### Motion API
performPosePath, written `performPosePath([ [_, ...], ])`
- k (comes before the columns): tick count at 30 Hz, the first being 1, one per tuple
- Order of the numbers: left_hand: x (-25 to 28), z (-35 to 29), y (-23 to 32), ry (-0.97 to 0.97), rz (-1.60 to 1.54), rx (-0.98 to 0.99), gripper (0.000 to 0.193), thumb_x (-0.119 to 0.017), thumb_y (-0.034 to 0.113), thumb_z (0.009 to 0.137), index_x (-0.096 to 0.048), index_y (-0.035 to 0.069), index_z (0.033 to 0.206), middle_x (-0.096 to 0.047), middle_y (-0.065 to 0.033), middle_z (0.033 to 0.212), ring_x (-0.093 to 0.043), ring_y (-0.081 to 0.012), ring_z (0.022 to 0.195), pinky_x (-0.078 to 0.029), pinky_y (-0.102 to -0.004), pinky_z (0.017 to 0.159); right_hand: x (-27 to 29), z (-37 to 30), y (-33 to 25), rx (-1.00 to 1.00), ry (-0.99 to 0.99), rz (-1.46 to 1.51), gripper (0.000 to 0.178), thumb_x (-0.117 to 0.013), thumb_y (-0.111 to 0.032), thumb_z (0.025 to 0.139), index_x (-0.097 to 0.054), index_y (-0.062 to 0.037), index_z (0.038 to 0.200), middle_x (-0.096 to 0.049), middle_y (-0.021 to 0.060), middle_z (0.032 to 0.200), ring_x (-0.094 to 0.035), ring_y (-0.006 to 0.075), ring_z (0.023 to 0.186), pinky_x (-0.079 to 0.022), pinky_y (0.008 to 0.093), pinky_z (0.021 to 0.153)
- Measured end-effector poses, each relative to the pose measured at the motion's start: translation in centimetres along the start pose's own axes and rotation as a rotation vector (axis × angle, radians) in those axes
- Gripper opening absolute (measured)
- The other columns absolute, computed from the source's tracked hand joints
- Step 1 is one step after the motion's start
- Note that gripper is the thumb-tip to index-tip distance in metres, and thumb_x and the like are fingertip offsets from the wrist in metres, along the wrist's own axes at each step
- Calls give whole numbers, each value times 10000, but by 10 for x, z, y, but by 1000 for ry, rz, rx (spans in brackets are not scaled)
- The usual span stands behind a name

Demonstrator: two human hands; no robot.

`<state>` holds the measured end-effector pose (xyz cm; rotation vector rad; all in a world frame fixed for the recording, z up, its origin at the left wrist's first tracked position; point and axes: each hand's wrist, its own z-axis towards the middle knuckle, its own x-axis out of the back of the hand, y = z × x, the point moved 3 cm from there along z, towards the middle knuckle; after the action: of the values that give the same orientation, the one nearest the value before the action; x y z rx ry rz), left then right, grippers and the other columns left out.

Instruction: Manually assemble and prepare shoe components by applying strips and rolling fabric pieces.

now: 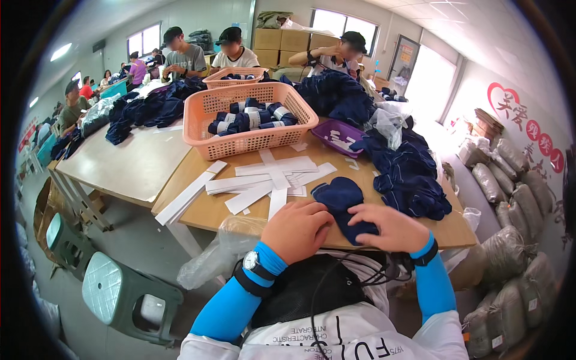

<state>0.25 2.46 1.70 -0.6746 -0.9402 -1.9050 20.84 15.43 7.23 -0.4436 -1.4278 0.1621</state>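
A navy blue sock [339,195] lies on the wooden table's near edge, between my two hands. My left hand [298,231] rests just left of it, fingers curled down and pressed together; whatever they hold, if anything, is hidden under the palm. My right hand [391,228] reaches over the sock's right side, fingers stretched and apart, fingertips touching the fabric. Beyond my left hand, white paper strips [273,174] are spread in a loose, crossed pile. Rolled navy socks with white bands [252,117] sit in a peach plastic basket [249,143] farther back.
A purple tray [324,143] with white paper pieces stands right of the basket. Heaped navy socks [411,180] cover the table's right side. Clear plastic bags [225,252] hang at the front left edge. Green stools [123,297] stand at left; wrapped sacks [504,252] line the right. Several people sit across.
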Motion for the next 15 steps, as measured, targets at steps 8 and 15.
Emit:
performPosePath([
  [8, 7, -1, 2, 50, -37, -13, 169, -757, 156, 892, -739, 62, 1032, -729, -128, 1117, -683, -344, 1127, -550, -462, 987, -13, -17, 22, 13, 335, 145, 468, -857, -212, 863, -686, -45, 1265, -657, 167, 1441, -625, 359, 1326, -478, 451, 1140],
  [15, 14, -4, 4, 131, 94, -38, 173, -780, 181, 881, -723, 62, 993, -734, -139, 1059, -681, -354, 1090, -559, -444, 945, -28, -23, 30, 23, 393, 114, 397, -880, -244, 844, -738, -56, 1164, -697, 132, 1374, -642, 310, 1283, -471, 460, 1133],
])
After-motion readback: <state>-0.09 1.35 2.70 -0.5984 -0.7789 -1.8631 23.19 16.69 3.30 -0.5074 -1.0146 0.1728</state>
